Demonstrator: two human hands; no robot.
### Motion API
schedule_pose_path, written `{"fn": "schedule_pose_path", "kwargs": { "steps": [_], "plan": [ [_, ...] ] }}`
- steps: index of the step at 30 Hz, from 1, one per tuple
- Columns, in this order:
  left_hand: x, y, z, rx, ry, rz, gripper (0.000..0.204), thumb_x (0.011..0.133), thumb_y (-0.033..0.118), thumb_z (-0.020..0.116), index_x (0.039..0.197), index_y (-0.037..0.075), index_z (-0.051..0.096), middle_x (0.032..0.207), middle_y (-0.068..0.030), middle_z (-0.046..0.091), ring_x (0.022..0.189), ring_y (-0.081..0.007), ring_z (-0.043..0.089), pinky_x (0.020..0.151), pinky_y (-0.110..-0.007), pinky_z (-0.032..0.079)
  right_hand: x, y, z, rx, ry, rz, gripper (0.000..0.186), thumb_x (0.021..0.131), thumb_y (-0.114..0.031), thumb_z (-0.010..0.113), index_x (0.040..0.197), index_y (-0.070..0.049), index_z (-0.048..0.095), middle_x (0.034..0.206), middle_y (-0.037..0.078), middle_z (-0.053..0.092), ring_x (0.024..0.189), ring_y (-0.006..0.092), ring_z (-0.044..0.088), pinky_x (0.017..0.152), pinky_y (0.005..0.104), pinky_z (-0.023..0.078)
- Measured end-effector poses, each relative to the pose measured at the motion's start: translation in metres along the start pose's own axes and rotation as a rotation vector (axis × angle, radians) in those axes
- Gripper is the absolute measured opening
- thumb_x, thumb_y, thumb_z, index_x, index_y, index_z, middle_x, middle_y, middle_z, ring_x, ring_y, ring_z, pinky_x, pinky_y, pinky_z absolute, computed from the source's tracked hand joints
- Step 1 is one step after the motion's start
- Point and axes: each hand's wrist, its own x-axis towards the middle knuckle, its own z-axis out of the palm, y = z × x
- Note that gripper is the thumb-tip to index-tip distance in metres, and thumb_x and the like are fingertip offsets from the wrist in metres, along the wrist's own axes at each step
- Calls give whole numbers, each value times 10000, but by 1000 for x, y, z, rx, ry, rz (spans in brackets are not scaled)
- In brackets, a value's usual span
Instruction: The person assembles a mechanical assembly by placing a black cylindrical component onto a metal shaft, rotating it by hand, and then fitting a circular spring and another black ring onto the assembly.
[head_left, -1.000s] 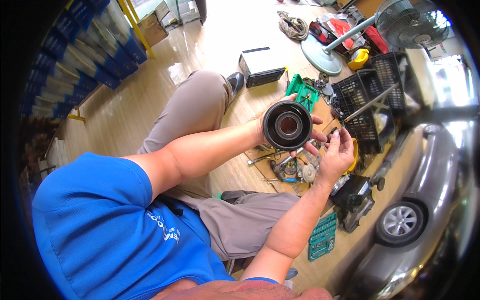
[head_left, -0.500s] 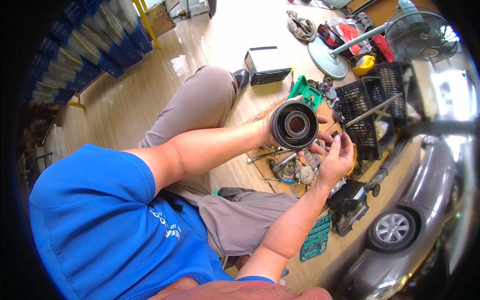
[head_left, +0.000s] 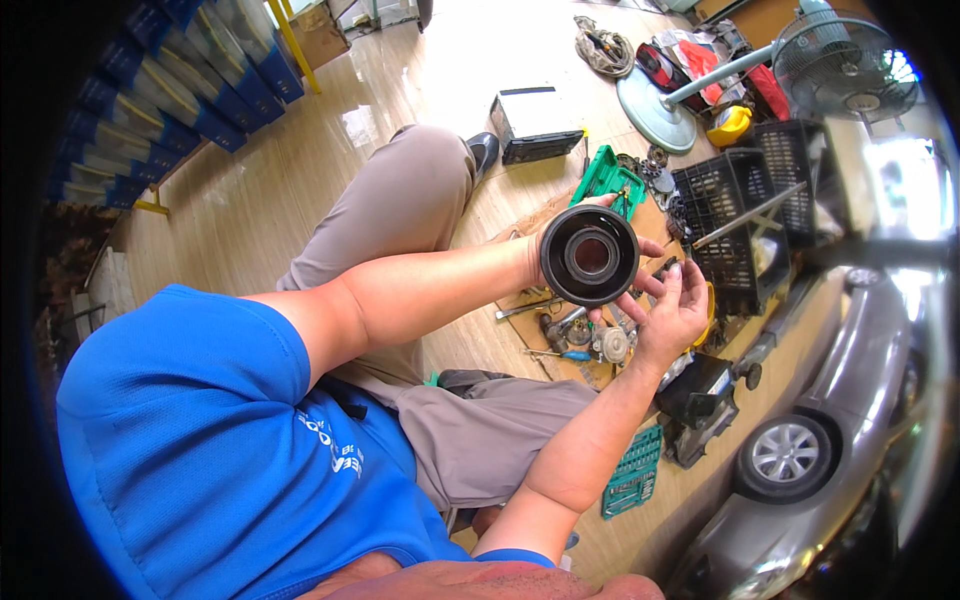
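A black round pulley [head_left: 556, 256] with a metal bearing ring in its middle rests in my left hand [head_left: 650, 247]. Its open face is turned up, and it hides the palm; some fingertips show past the rim. Just right of it is my right hand [head_left: 676, 318], thumb and fingertips drawn together. A small dark piece shows at those fingertips, too small to name. Below the hands, greasy metal parts [head_left: 611, 343] and tools lie on cardboard on the floor. A green tool case [head_left: 603, 176] stands open beyond the pulley.
A white-and-black box [head_left: 537, 120] stands past my foot. Black plastic crates [head_left: 722, 200] and a standing fan [head_left: 658, 115] are at the right. A green socket set [head_left: 632, 475] lies near my knee. A grey car [head_left: 850, 400] stands at the lower right; packaged goods [head_left: 190, 80] fill a rack at left.
The pulley has tilted slightly, and its inner wall shows differently. My right hand has shifted a little, its fingers spread slightly more. The surroundings look the same.
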Motion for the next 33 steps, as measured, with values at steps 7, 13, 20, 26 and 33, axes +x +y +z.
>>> {"fn": "schedule_pose_path", "kwargs": {
  "steps": [7, 13, 20, 26, 33],
  "plan": [
    [-1, -3, 11, 16, 80, -11, 894, 907, 749, 297, 1493, 75, 317, 1472, -382, 287, 1248, -623, 403, 737, -663, 541, 3, 15, -3, 43, 11, 17, 295, 963, -79, 599, 1204, 88, 576, 1091, 131, 650, 966, 174, 616, 836, 305, 502],
    [-2, -3, 0, 81, 123, 82, 916, 897, 777, 249, 1452, 61, 379, 1462, -359, 333, 1248, -599, 425, 795, -676, 519, 2, 9, -1, 41, 2, 48, 296, 969, -67, 579, 1219, 89, 557, 1109, 148, 629, 962, 184, 634, 756, 285, 545],
    [-2, 0, -8, 3, 151, 155, 920, 884, 796, 233, 1414, 72, 442, 1458, -333, 368, 1272, -586, 409, 842, -692, 486, 4, 13, 3, 78, -20, 58, 303, 969, -50, 563, 1228, 105, 532, 1100, 158, 621, 881, 180, 653, 662, 274, 574],
    [-4, 2, 1, -68, 132, 126, 945, 869, 813, 227, 1407, 70, 453, 1469, -334, 350, 1279, -589, 399, 831, -702, 479, 1, 5, 3, 68, -67, 33, 297, 965, -34, 559, 1230, 98, 539, 1141, 165, 621, 956, 192, 643, 769, 293, 551],
    [-5, -2, 15, -41, 51, 33, 912, 909, 754, 235, 1419, 19, 418, 1434, -388, 346, 1211, -636, 428, 702, -676, 533, -1, 6, -1, 139, -66, -86, 296, 967, -41, 552, 1241, 72, 552, 1171, 131, 623, 1020, 187, 614, 858, 308, 509]
  ]
}}
